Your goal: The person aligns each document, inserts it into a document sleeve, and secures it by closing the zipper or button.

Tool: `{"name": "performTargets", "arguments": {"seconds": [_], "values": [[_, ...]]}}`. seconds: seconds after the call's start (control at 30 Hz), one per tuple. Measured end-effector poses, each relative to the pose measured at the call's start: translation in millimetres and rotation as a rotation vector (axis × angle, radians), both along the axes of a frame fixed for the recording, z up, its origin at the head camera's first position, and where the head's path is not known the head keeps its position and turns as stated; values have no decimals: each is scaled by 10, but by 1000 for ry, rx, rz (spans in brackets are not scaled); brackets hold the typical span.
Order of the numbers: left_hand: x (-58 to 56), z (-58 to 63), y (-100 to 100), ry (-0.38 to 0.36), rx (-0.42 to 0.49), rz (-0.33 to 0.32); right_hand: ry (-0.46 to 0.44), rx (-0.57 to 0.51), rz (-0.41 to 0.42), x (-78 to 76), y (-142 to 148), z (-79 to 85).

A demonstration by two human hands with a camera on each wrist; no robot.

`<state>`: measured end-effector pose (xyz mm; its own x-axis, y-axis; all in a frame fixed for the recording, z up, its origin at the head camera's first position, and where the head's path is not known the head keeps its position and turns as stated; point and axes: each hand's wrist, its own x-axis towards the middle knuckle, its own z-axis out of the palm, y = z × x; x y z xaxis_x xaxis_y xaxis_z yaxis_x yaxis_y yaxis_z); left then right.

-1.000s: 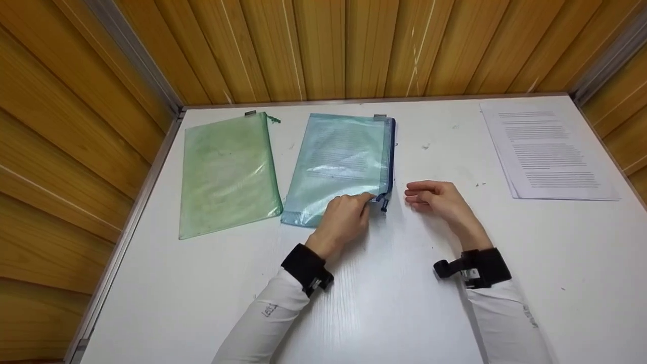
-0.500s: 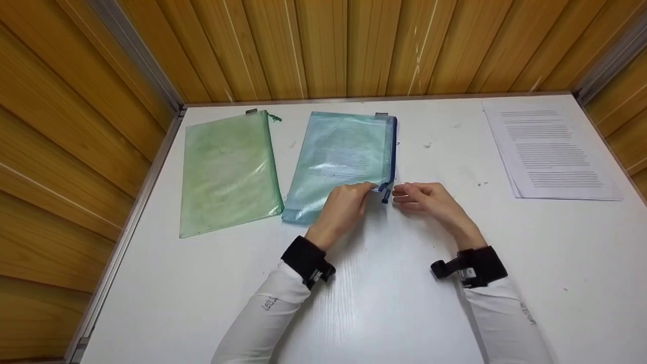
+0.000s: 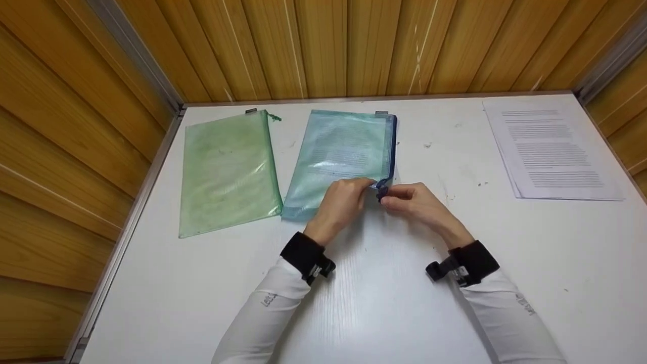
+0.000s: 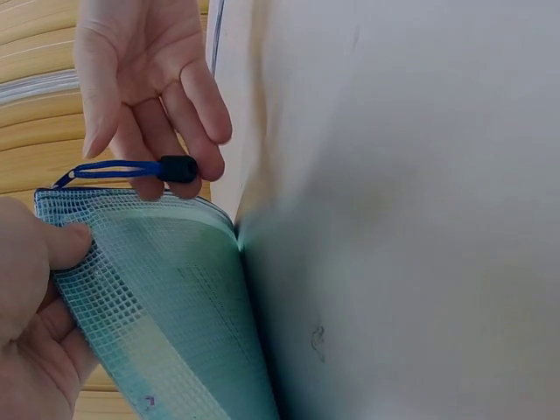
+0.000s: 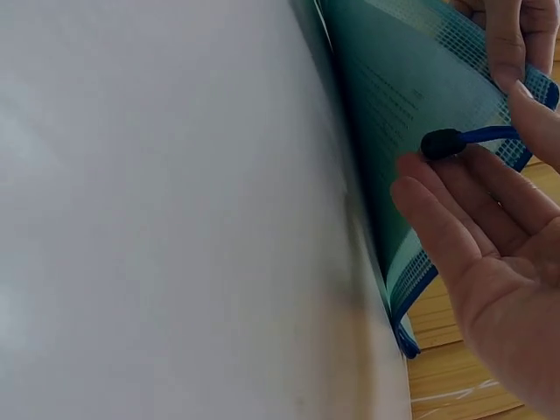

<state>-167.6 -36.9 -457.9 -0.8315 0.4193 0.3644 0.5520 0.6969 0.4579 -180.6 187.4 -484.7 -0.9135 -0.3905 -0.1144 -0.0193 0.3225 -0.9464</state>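
Observation:
A blue translucent zip pouch [image 3: 343,146] with a printed sheet inside lies mid-table, its dark blue zipper edge to the right. My left hand [image 3: 341,205] pinches the pouch's near right corner, lifting it; the left wrist view shows the thumb on the mesh. From that corner hangs a zipper pull [image 4: 131,166], a blue cord with a black toggle. My right hand [image 3: 417,205] is at this pull. Its fairly straight fingers touch the toggle [image 5: 444,143], and in the left wrist view the thumb stands apart from the cord.
Left of the blue pouch lies a green zip pouch [image 3: 227,174], its zipper edge also facing right. A stack of printed sheets [image 3: 551,151] lies at the far right. Wood-patterned panels [image 3: 323,50] border the white table [image 3: 384,303] at the back and sides.
My right hand has moved left to the zipper pull, where its fingers now touch the toggle. My left hand keeps hold of the pouch's corner and has shifted slightly away from me.

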Motion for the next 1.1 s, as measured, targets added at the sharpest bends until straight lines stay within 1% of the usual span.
{"name": "performTargets", "arguments": {"seconds": [0.1, 0.27, 0.33, 0.4, 0.53, 0.67, 0.83, 0.9, 1.1], "values": [[7, -8, 3, 8, -5, -2, -9, -19, -5, 1, -45, -6], [36, -12, -6, 27, -10, -17, -55, -117, -21, 36, -78, -20], [48, -20, -12, 27, -16, -23, -52, -120, -28, 54, -78, -11], [61, -29, -16, 23, -20, -31, -13, -85, -27, 74, -72, 11], [81, -56, -32, 28, -27, -50, 90, 38, -34, 120, -49, 68], [96, -78, -50, 41, -47, -68, 136, 107, -45, 143, -10, 99], [120, -90, -65, 15, -52, -112, 210, 204, -70, 134, 78, 129], [131, -93, -66, 4, -55, -126, 244, 234, -81, 128, 122, 149], [168, -91, -50, -17, -79, -153, 296, 253, -109, 122, 218, 211]]}}
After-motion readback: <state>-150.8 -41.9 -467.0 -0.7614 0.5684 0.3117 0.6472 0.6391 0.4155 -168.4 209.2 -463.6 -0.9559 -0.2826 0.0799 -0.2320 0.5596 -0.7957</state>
